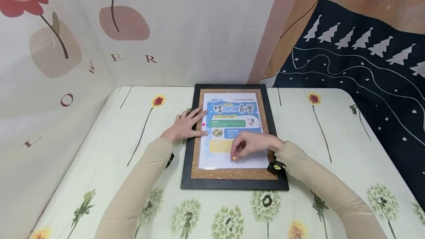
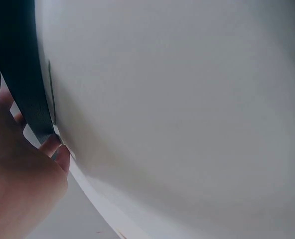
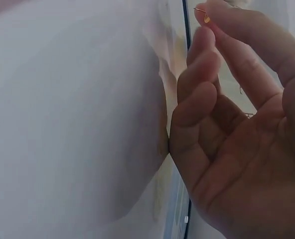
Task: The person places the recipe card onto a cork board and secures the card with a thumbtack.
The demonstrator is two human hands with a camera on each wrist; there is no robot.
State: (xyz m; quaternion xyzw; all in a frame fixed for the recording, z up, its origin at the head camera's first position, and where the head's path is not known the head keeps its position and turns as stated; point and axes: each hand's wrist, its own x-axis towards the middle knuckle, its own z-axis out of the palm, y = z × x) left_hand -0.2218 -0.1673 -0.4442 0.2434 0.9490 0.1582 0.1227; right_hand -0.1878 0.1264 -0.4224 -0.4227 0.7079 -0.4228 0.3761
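Note:
A printed blue-and-white poster (image 1: 216, 162) lies on a cork board (image 1: 232, 174) with a black frame (image 1: 232, 185). My left hand (image 1: 184, 124) is spread over the frame's left side, its fingertips on the poster's left edge. Over the lower middle of the poster, my right hand (image 1: 252, 143) pinches a small gold push pin (image 3: 207, 19) between thumb and forefinger. The pin's thin point shows beyond the fingertips in the right wrist view, while the other fingers curl. A pink dot (image 1: 203, 124) marks the poster's left edge, between the left fingers.
The board rests on a table with a flower-printed white cloth (image 1: 146, 180). Behind it hangs a pale printed curtain (image 1: 199, 28). A dark cloth with white trees (image 1: 345, 58) hangs at the right. Black wrist straps show under both sleeves.

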